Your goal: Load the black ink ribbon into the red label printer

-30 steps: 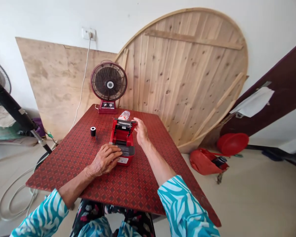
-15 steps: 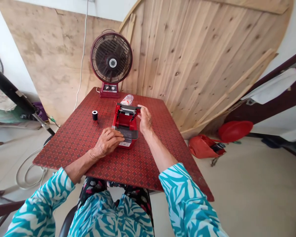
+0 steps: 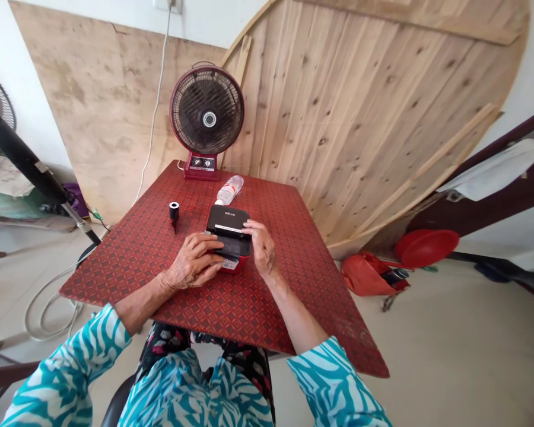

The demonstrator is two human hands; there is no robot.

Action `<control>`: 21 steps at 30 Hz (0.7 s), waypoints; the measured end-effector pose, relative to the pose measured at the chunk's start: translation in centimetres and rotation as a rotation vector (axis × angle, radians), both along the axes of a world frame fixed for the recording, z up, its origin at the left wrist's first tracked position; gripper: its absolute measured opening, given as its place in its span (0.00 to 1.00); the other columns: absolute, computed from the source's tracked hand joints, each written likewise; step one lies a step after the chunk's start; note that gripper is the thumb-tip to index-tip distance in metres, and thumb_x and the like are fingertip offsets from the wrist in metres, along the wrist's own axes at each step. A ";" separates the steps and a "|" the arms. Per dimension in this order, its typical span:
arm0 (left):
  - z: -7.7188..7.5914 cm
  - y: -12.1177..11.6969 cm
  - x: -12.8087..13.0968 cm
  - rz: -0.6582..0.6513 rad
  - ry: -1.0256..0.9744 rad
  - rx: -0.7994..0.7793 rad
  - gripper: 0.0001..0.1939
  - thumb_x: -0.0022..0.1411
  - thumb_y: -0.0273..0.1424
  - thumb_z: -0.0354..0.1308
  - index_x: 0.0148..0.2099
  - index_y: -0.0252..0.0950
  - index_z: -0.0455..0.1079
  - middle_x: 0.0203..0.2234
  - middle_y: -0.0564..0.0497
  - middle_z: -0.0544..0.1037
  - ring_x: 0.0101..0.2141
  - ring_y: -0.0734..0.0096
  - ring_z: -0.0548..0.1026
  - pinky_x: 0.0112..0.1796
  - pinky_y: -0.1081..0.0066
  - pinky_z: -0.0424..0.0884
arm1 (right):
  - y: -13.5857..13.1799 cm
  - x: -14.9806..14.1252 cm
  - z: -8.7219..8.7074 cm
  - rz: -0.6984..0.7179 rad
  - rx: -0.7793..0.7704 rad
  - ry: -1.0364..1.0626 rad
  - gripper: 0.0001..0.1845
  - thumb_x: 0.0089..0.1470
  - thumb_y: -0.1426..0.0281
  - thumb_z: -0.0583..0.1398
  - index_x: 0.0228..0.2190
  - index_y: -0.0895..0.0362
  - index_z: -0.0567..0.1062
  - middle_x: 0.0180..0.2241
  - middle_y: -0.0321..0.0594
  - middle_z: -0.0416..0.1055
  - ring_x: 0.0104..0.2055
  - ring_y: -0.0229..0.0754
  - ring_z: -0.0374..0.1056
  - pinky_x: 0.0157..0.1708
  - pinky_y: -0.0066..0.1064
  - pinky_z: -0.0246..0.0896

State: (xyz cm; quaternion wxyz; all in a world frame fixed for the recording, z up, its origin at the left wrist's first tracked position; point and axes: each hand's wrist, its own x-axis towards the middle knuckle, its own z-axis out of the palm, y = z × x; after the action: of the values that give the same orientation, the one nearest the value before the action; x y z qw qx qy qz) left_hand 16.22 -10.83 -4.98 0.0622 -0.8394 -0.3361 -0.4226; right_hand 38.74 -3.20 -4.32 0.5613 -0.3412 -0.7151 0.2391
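A small red and black printer sits on the table, its dark lid lowered over the body but not flat at the front. A dark strip lies across the front opening and hangs over the front edge. My left hand is at the front left, fingers closed on this strip and its thumb partly hidden. My right hand grips the right front edge of the lid, fingers bent over it. To the left stands a small black roll with a white core, its loose end trailing.
A clear plastic bottle lies behind the printer. A maroon fan stands at the back of the patterned red table. On the floor at right are an orange bag and a red basin.
The printer lid has swung down from upright to nearly closed, with my right hand moving down and toward me on it. My left hand stays at the front with the dark strip.
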 end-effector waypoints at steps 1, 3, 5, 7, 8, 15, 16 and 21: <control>-0.1 0.1 -0.1 -0.023 -0.014 -0.006 0.10 0.68 0.35 0.56 0.42 0.41 0.78 0.46 0.44 0.82 0.52 0.56 0.77 0.58 0.47 0.67 | -0.1 0.1 -0.4 0.007 0.021 -0.020 0.27 0.65 0.48 0.50 0.35 0.49 0.83 0.46 0.42 0.79 0.57 0.49 0.72 0.61 0.49 0.62; 0.1 0.3 -0.3 -0.062 -0.091 -0.004 0.12 0.70 0.36 0.52 0.43 0.41 0.77 0.42 0.46 0.83 0.47 0.60 0.79 0.60 0.47 0.64 | -0.2 0.2 -0.9 0.012 0.057 -0.037 0.26 0.65 0.49 0.50 0.37 0.49 0.83 0.46 0.43 0.80 0.58 0.50 0.71 0.62 0.51 0.62; 0.8 0.7 -0.4 -0.027 -0.225 -0.020 0.14 0.73 0.36 0.48 0.45 0.40 0.75 0.40 0.47 0.84 0.44 0.64 0.80 0.60 0.49 0.64 | -0.1 0.1 -1.1 0.011 0.072 -0.029 0.26 0.66 0.49 0.50 0.38 0.49 0.83 0.46 0.43 0.80 0.58 0.50 0.71 0.62 0.52 0.62; 1.8 1.3 -0.5 0.085 -0.330 -0.072 0.16 0.74 0.36 0.46 0.50 0.39 0.74 0.42 0.46 0.83 0.45 0.64 0.79 0.59 0.52 0.67 | -0.1 -0.2 -1.3 0.005 0.069 -0.009 0.26 0.66 0.50 0.49 0.38 0.49 0.82 0.46 0.44 0.80 0.58 0.50 0.71 0.63 0.53 0.62; 2.4 1.7 -0.6 0.141 -0.342 -0.105 0.17 0.75 0.38 0.46 0.52 0.38 0.74 0.45 0.44 0.82 0.48 0.63 0.78 0.57 0.54 0.68 | -0.1 -0.3 -1.3 -0.002 0.066 0.002 0.26 0.66 0.50 0.49 0.38 0.48 0.82 0.46 0.44 0.79 0.59 0.50 0.71 0.63 0.53 0.62; 2.9 3.7 -1.3 0.180 -0.098 -0.153 0.24 0.76 0.41 0.42 0.49 0.36 0.77 0.49 0.42 0.82 0.53 0.60 0.77 0.54 0.55 0.70 | -0.4 -0.9 -1.9 -0.052 0.112 0.022 0.26 0.66 0.50 0.47 0.39 0.48 0.80 0.47 0.43 0.79 0.59 0.50 0.71 0.63 0.54 0.62; 2.6 3.7 -1.4 0.181 -0.090 -0.147 0.23 0.76 0.41 0.42 0.50 0.36 0.77 0.48 0.42 0.82 0.54 0.60 0.77 0.55 0.55 0.70 | -0.5 -0.9 -1.9 -0.055 0.118 0.014 0.25 0.67 0.51 0.47 0.40 0.48 0.80 0.47 0.43 0.79 0.59 0.50 0.71 0.63 0.54 0.62; 2.1 3.3 -1.7 0.161 -0.075 -0.143 0.24 0.77 0.41 0.40 0.52 0.36 0.76 0.50 0.41 0.81 0.56 0.60 0.76 0.56 0.56 0.70 | -0.7 -0.6 -2.0 -0.077 0.164 0.020 0.23 0.67 0.54 0.47 0.41 0.48 0.79 0.48 0.43 0.78 0.59 0.49 0.71 0.62 0.53 0.63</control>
State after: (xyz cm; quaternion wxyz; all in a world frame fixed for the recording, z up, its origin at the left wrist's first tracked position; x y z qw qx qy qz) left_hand 14.50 -7.55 -2.89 0.0231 -0.7955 -0.4340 -0.4223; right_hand 38.17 -3.91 -6.32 0.6032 -0.3190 -0.7130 0.1613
